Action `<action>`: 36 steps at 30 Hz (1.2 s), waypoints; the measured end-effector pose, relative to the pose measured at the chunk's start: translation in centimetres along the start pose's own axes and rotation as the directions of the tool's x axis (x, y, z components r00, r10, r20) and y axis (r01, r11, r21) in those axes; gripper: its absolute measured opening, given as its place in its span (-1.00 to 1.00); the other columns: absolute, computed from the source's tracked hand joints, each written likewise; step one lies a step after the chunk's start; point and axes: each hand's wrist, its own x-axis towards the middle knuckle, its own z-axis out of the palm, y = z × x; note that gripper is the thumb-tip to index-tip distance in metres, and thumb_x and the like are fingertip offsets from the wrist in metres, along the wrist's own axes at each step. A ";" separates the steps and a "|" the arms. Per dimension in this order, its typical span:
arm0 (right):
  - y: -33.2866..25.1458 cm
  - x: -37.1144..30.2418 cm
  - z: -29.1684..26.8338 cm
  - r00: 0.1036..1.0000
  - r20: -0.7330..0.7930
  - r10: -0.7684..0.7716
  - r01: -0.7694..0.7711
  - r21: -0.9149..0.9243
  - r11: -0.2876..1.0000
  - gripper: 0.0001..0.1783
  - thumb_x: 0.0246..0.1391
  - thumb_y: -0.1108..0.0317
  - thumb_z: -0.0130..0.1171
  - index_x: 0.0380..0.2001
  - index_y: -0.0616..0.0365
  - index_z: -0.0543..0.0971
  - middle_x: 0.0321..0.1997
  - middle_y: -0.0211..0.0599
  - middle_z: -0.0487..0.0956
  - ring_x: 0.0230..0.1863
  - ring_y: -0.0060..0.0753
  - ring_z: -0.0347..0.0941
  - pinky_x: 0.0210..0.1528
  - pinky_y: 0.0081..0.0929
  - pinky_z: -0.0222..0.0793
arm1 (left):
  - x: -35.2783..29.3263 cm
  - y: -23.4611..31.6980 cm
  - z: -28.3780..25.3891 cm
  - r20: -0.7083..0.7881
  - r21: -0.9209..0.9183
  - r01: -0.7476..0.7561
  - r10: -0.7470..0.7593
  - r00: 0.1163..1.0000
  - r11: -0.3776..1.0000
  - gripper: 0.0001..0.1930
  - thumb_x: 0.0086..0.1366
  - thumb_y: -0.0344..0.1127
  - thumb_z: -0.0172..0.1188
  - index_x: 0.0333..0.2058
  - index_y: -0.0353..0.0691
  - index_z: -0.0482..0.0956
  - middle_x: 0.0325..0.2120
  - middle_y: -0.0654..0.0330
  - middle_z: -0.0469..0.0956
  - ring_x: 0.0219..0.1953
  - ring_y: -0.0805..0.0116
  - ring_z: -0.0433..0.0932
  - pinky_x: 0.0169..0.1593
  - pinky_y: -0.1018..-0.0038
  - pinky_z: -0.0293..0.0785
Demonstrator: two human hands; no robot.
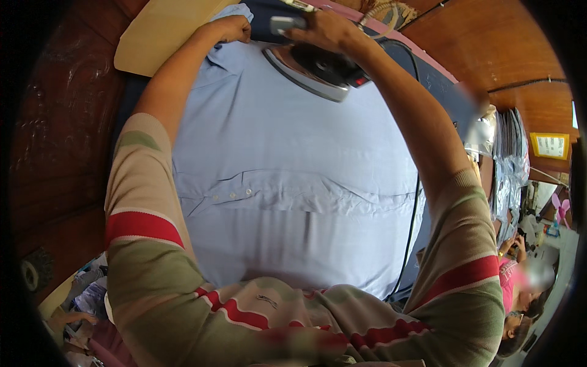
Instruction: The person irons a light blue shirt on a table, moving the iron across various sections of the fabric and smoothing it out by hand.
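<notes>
left hand (pixel 234 29) is curled closed on the bunched edge of a light-blue button-up shirt (pixel 293 140) at its far left. right hand (pixel 327 29) is stretched out at the far side, just beyond a steam iron (pixel 315 70), its fingers at a blurred grey block-shaped object (pixel 286 24); i cannot tell whether it grips that object or the iron's handle.

the iron sits over the upper part of the shirt, its rounded metal rim toward the wearer and a small red part near its right end. the shirt is spread across a dark-blue covered table (pixel 437 88), filling the middle of the view; a creased band with small pale buttons (pixel 248 192) crosses it from side to side. a black cord (pixel 408 257) runs down along its right edge.

at the upper left, a cream board (pixel 150 38) lies behind the left forearm, near a carved dark-wood panel (pixel 67 122). to the right hang or stand plastic-wrapped garments (pixel 510 147), with a pink fan (pixel 561 211) farther off and a person in a pink top (pixel 506 284) below.
</notes>
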 end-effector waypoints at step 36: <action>22.6 -20.6 0.5 0.862 -0.054 0.504 -0.476 0.255 0.842 -0.29 -0.11 -0.28 0.10 -0.12 0.14 0.55 -0.24 -0.17 0.57 -0.20 -0.30 0.49 -0.09 -0.42 0.34 | -4.0 9.6 8.8 -0.249 0.598 0.419 -0.339 0.907 0.683 -0.34 0.28 0.19 -0.29 0.29 0.11 -0.09 0.32 0.36 -0.14 0.34 0.28 -0.14 0.25 0.01 -0.07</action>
